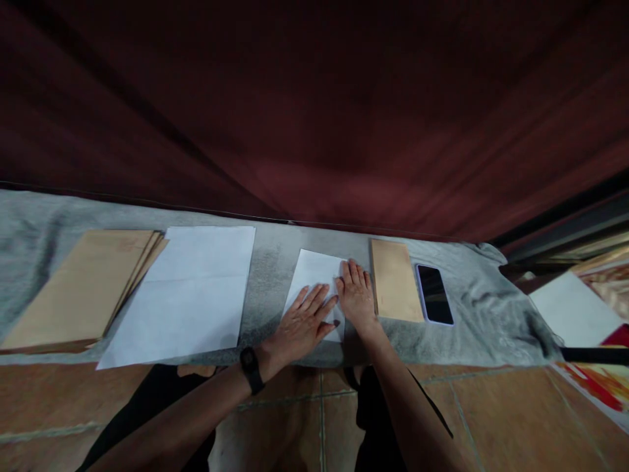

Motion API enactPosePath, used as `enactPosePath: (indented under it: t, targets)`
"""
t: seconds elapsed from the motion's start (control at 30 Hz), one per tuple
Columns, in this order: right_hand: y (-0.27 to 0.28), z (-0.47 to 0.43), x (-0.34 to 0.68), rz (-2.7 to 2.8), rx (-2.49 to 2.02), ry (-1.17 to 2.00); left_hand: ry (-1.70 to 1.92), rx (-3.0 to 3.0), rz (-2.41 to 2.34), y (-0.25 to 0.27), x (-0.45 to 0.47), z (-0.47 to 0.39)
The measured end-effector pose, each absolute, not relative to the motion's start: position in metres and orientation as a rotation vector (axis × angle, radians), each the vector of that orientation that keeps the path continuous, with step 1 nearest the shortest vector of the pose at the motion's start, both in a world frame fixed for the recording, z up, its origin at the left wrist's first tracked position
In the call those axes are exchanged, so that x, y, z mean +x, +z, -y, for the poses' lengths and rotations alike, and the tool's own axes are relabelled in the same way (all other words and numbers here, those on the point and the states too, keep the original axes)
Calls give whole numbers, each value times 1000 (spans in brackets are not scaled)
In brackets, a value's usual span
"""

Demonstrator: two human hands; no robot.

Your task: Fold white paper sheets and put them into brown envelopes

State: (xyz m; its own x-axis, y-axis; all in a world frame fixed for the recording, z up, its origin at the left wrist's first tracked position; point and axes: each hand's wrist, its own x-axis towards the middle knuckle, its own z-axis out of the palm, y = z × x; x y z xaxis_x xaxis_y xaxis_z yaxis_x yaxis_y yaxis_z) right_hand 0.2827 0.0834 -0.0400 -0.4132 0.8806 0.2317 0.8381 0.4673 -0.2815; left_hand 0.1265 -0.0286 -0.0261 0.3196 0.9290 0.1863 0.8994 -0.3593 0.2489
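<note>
A folded sheet of white paper [314, 265] lies flat on the grey cloth in front of me. My left hand [307, 321], with a black watch on its wrist, rests flat across its lower middle, fingers apart. Against the sheet's right edge presses my right hand [356, 295], its fingers stretched out and pointing away from me. Both hands cover part of the paper, so its lower left corner is hidden. Just right of my right hand is a small stack of brown envelopes [397, 278].
Larger white sheets [196, 288] lie to the left, beside a stack of big brown envelopes [83, 282]. A phone [435, 295] sits at the right on the grey cloth [268, 275]. Dark red fabric [314, 131] hangs behind, and a tiled floor [275, 426] shows below.
</note>
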Motion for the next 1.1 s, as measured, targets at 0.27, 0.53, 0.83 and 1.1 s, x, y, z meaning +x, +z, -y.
enactPosePath:
  t: [0.27,0.53,0.83,1.1]
  targets:
    - [-42,-92,282,2320,-1487,199,425,2505,-1494,-16,128,39]
    - [-39,-94,277,2261,-1526,216,398,2458,-1275,-10,138,49]
    - [-16,-95,278,2164,-1738,244,931,1957,-1717,-4,105,13]
    - [-12,-104,282,1889,-1735,807,1293,857,-1806,-9,82,-19]
